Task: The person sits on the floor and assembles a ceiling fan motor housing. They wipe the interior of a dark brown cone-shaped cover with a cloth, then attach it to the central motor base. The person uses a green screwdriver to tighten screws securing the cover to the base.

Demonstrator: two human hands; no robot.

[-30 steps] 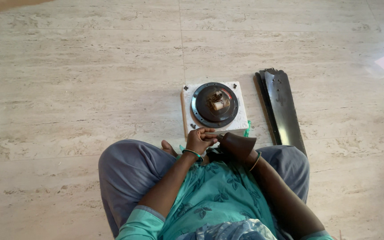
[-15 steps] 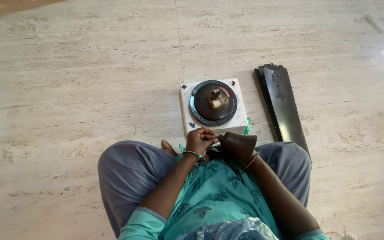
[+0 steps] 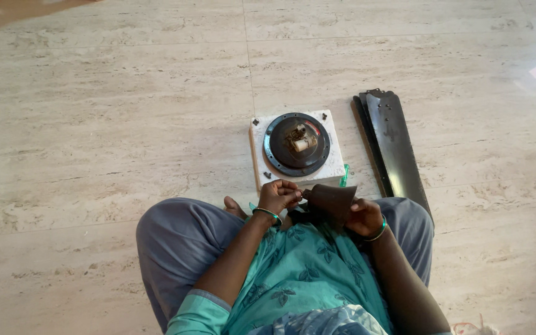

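Since the earlier frame our right hand point(image 3: 364, 217) has come out from behind the dark brown bell-shaped metal cover point(image 3: 330, 201); it was hidden under the cover, and now its fingers show, curled round the cover's wide lower edge, with a green bangle at the wrist. Our left hand point(image 3: 278, 196) sits where it was, fingers pinched together at the cover's narrow end; whether they grip a small part there or just the cover's tip, we cannot tell. We hold the cover between both hands, tilted on its side, just above our lap and the teal leaf-print shirt point(image 3: 299, 273).

We sit cross-legged on the pale stone-tile floor point(image 3: 107, 124). Just beyond our hands lies a white square foam block point(image 3: 336, 167), and on it rests a round black fan motor housing point(image 3: 297, 144) with a pale shaft stub at its middle. A few small dark screws lie at the block's corners. A thin green object point(image 3: 344, 177) pokes out beside the block's near right edge. To the right, apart from the block, long black fan blades point(image 3: 392, 149) lie stacked flat on the floor
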